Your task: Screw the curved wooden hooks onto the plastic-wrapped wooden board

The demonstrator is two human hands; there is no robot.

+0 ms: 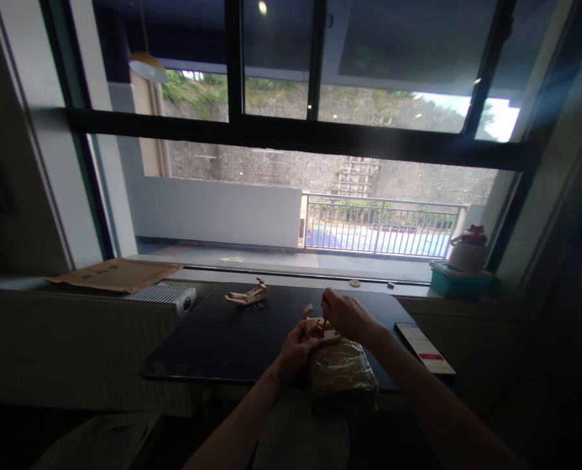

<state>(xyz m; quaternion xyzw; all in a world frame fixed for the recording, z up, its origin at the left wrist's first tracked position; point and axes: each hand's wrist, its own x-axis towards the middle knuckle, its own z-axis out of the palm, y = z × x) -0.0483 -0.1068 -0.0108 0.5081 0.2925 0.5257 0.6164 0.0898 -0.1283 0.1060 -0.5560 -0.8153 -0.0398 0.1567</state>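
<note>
My left hand (pixel 295 352) is closed on the edge of a pale wooden piece (pixel 330 336) with dark holes, steadying it. My right hand (pixel 348 314) is above it, fingers pinched round a thin upright screwdriver (pixel 324 325); its lower end meets the wood, and its handle is hidden in the fingers. Under the wooden piece lies a brown package (pixel 343 372) in shiny clear wrap, at the table's near edge. A second pale wooden assembly (pixel 246 297) rests farther back on the left, with several small screws (pixel 255 307) beside it.
The dark table (pixel 212 349) stands against a windowsill. A lit phone (pixel 425 349) lies at its right edge. A tape roll (pixel 355 283) sits on the sill, with a teal box (pixel 460 281) at the right. A brown envelope (pixel 117 274) lies above the radiator (pixel 168 297) on the left.
</note>
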